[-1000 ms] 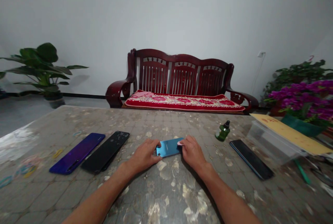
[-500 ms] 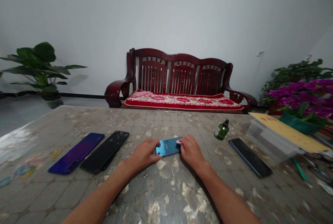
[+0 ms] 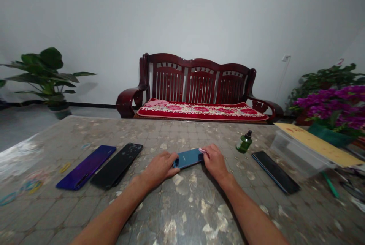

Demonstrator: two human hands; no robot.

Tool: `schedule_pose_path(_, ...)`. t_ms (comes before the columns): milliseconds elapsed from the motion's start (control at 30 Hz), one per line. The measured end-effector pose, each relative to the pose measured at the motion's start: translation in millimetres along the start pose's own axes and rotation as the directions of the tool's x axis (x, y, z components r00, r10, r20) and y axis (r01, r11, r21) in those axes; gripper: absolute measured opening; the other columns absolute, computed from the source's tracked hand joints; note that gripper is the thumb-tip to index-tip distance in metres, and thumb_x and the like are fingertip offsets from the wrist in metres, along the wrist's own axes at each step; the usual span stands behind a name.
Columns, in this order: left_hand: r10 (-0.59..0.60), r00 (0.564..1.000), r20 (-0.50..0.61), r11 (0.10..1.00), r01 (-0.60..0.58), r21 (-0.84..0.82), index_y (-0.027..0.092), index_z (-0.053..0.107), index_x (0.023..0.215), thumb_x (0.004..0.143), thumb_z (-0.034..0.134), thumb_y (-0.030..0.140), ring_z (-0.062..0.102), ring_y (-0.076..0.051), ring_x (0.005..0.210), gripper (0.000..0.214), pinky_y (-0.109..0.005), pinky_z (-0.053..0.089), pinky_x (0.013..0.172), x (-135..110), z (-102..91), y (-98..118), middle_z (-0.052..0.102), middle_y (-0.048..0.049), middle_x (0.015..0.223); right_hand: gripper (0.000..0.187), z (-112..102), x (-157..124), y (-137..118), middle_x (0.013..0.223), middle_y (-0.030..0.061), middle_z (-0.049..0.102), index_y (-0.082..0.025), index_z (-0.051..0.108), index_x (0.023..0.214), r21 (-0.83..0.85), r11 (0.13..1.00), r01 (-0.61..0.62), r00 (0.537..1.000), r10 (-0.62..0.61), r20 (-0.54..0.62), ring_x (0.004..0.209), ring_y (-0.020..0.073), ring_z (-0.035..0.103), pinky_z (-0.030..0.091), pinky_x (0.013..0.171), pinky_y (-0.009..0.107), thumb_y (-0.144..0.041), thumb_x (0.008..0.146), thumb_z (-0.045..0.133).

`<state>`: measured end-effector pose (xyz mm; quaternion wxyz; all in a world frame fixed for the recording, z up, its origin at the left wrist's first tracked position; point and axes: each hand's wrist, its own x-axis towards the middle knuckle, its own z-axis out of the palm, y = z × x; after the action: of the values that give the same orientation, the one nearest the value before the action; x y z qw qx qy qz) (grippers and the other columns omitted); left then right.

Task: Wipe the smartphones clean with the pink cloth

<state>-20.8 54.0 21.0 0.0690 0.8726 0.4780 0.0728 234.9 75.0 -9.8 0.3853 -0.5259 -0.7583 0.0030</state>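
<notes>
A blue phone (image 3: 187, 158) is held low over the table's middle, its back facing up. My left hand (image 3: 162, 165) is closed on its left end, thumb on the near edge and fingers on the far one. At the right end my right hand (image 3: 214, 161) pinches a small pale pink cloth (image 3: 202, 150) against the phone's corner; most of that cloth is hidden by the fingers. To the left lie a purple phone (image 3: 87, 167) and a black phone (image 3: 117, 165), side by side. On the right is another dark phone (image 3: 275, 172).
A green spray bottle (image 3: 244, 142) stands behind the right-hand phone. Further right are a clear plastic box (image 3: 299, 155) with a yellow board (image 3: 319, 144) on top, and purple flowers (image 3: 336, 104). Coloured rubber bands (image 3: 31, 186) lie far left. A wooden bench (image 3: 199, 81) stands beyond the table.
My right hand with the cloth has shifted slightly right and away from me, onto the phone's far right corner. The phone's tilt has changed a little and its back looks darker.
</notes>
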Motion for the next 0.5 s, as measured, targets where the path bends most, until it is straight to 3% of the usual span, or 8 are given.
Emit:
schedule_pose_path(133, -0.005, 0.999, -0.037, 1.0, 0.006, 0.022, 0.02, 0.059, 0.117, 0.098, 0.047, 0.036, 0.064, -0.026, 0.101, 0.027, -0.034, 0.047, 0.088, 3, 3.2, 2, 0.071, -0.0104, 0.105, 0.028, 0, -7, -25, 0.087, 0.0061, 0.061, -0.02, 0.068, 0.1, 0.097, 0.976, 0.195, 0.978, -0.187, -0.088, 0.087, 0.0201, 0.056, 0.047, 0.08, 0.031, -0.006, 0.087, 0.048)
schedule_pose_path(267, -0.023, 0.999, -0.039, 0.999, 0.024, 0.028, 0.019, 0.062, 0.11, 0.101, 0.042, 0.036, 0.068, -0.026, 0.095, 0.028, -0.033, 0.049, 0.083, 4, 5.4, 0, 0.073, -0.0109, 0.1, 0.03, 5, -10, -57, 0.089, 0.0067, 0.06, -0.02, 0.067, 0.104, 0.076, 0.934, 0.35, 0.937, -0.348, -0.043, 0.087, 0.0206, 0.054, 0.047, 0.077, 0.031, -0.005, 0.087, 0.047)
schedule_pose_path(367, -0.022, 0.999, -0.044, 0.999, 0.023, 0.027, 0.019, 0.064, 0.107, 0.102, 0.04, 0.035, 0.07, -0.027, 0.091, 0.03, -0.033, 0.049, 0.08, 5, 6.3, -2, 0.073, -0.012, 0.096, 0.031, 7, -8, -62, 0.089, 0.007, 0.059, -0.02, 0.067, 0.104, 0.046, 0.927, 0.372, 0.928, -0.371, -0.021, 0.086, 0.0207, 0.052, 0.047, 0.076, 0.031, -0.005, 0.088, 0.046)
schedule_pose_path(500, -0.037, 0.997, -0.063, 0.999, 0.037, -0.011, 0.019, 0.066, 0.104, 0.101, 0.042, 0.035, 0.071, -0.027, 0.087, 0.03, -0.032, 0.05, 0.078, 5, 6.4, -3, 0.074, -0.0121, 0.093, 0.029, 4, -1, -40, 0.09, 0.0074, 0.06, -0.019, 0.067, 0.102, 0.032, 0.952, 0.304, 0.951, -0.302, -0.067, 0.087, 0.0209, 0.053, 0.047, 0.078, 0.032, -0.004, 0.088, 0.046)
